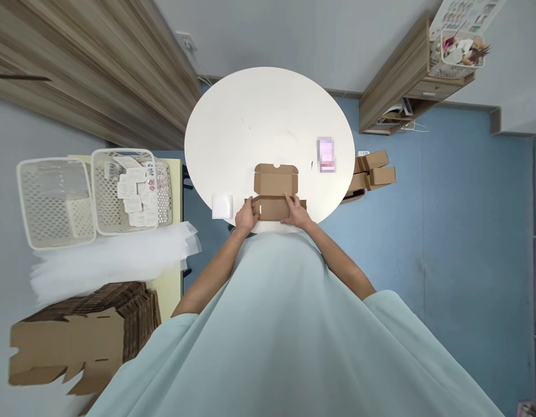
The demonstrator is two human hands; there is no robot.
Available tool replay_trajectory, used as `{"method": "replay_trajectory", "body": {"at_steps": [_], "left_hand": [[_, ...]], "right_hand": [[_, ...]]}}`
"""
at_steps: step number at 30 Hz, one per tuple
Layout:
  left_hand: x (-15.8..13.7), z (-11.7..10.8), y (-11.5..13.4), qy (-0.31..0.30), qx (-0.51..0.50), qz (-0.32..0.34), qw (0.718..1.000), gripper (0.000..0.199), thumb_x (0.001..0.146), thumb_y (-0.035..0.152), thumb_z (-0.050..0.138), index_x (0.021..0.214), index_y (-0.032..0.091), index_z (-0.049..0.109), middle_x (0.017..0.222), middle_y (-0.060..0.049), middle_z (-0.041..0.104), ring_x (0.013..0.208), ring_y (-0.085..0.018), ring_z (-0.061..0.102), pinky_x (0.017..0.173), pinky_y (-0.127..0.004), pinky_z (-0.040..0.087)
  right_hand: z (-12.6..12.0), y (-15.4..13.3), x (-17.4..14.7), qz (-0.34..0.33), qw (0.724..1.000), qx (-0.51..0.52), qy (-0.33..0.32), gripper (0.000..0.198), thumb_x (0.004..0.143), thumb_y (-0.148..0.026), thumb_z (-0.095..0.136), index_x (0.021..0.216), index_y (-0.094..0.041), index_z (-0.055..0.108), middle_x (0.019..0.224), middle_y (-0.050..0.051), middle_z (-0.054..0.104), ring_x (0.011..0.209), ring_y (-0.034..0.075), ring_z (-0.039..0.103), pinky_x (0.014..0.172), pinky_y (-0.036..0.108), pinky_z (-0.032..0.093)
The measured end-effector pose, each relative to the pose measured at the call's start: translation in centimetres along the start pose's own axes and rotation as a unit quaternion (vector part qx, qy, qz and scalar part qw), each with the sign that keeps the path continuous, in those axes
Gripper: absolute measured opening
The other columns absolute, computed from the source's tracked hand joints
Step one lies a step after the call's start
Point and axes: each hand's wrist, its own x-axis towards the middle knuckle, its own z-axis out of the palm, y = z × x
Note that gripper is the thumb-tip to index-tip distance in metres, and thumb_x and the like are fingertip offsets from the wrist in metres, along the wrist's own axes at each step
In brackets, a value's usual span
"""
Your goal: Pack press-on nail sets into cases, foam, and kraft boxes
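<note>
A brown cardboard box (274,209), partly folded, lies at the near edge of the white round table (268,110). Its lid flap (276,180) is spread out away from me, with a small notch in its far edge. My left hand (247,216) grips the box's left end, fingers on the side wall. At the right end my right hand (298,212) holds the box, its thumb and fingers over the side panel. Just left of my left hand rests a white square packet (222,207), which neither hand touches.
A phone-like, blurred pink item (325,154) lies on the table's right. Made-up boxes (376,168) sit beyond the right edge. To the left, a side table (176,191) bears white baskets (124,152), white sheets (115,258) and stacked flat cardboard (94,341). A wooden cabinet (398,75) stands back right.
</note>
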Motion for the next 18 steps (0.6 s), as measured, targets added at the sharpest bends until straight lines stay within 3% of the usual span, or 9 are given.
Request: {"method": "replay_trajectory", "body": {"at_steps": [4, 7, 10, 13, 15, 18], "left_hand": [[-0.4, -0.3, 1.0, -0.017, 0.062, 0.021, 0.998, 0.059, 0.099, 0.013, 0.058, 0.157, 0.025, 0.06, 0.145, -0.015, 0.071, 0.122, -0.034, 0.075, 0.104, -0.045, 0.059], [-1.2, -0.4, 1.4, -0.02, 0.084, 0.042, 0.995, 0.059, 0.102, 0.011, 0.052, 0.159, 0.024, 0.059, 0.145, -0.017, 0.068, 0.125, -0.035, 0.073, 0.104, -0.046, 0.06], [-2.1, -0.6, 1.1, 0.044, 0.073, 0.031, 0.996, 0.063, 0.105, 0.014, 0.051, 0.167, 0.024, 0.05, 0.153, -0.018, 0.061, 0.137, -0.035, 0.067, 0.107, -0.045, 0.06], [-2.4, -0.9, 0.3, 0.102, 0.049, -0.04, 0.993, 0.066, 0.106, 0.025, 0.061, 0.169, 0.017, 0.044, 0.159, -0.023, 0.054, 0.147, -0.038, 0.059, 0.11, -0.047, 0.059], [-2.3, -1.0, -0.3, 0.075, 0.041, -0.077, 0.993, 0.053, 0.107, 0.032, 0.063, 0.157, 0.016, 0.058, 0.154, -0.024, 0.059, 0.144, -0.039, 0.062, 0.109, -0.049, 0.059], [-1.9, -1.1, -0.7, 0.023, 0.036, -0.079, 0.996, 0.029, 0.109, 0.032, 0.058, 0.13, 0.019, 0.073, 0.144, -0.019, 0.071, 0.133, -0.037, 0.07, 0.108, -0.046, 0.058]], "right_hand": [[0.0, 0.1, 0.2, 0.0, 1.0, -0.013, 0.004, 0.137, 0.082, -0.037, 0.101, 0.185, -0.033, 0.011, 0.181, 0.027, 0.024, 0.14, 0.042, 0.07, 0.116, 0.054, 0.059], [0.1, 0.1, 0.2, -0.002, 1.0, -0.009, 0.01, 0.135, 0.082, -0.043, 0.1, 0.185, -0.033, 0.013, 0.18, 0.026, 0.026, 0.141, 0.042, 0.069, 0.116, 0.055, 0.059], [0.1, 0.1, 0.0, -0.007, 1.0, -0.001, 0.018, 0.133, 0.083, -0.048, 0.1, 0.184, -0.032, 0.015, 0.177, 0.026, 0.031, 0.145, 0.042, 0.065, 0.117, 0.056, 0.059], [0.2, 0.0, -0.1, -0.005, 1.0, 0.004, 0.022, 0.129, 0.084, -0.048, 0.099, 0.184, -0.03, 0.019, 0.171, 0.025, 0.038, 0.144, 0.041, 0.065, 0.117, 0.055, 0.059], [0.3, -0.1, -0.2, 0.0, 1.0, 0.003, 0.023, 0.127, 0.085, -0.05, 0.099, 0.183, -0.029, 0.021, 0.168, 0.025, 0.04, 0.14, 0.041, 0.068, 0.116, 0.056, 0.059], [0.3, -0.1, -0.2, 0.009, 1.0, -0.007, 0.02, 0.125, 0.085, -0.052, 0.098, 0.183, -0.031, 0.024, 0.166, 0.024, 0.043, 0.131, 0.041, 0.072, 0.112, 0.056, 0.06]]}}
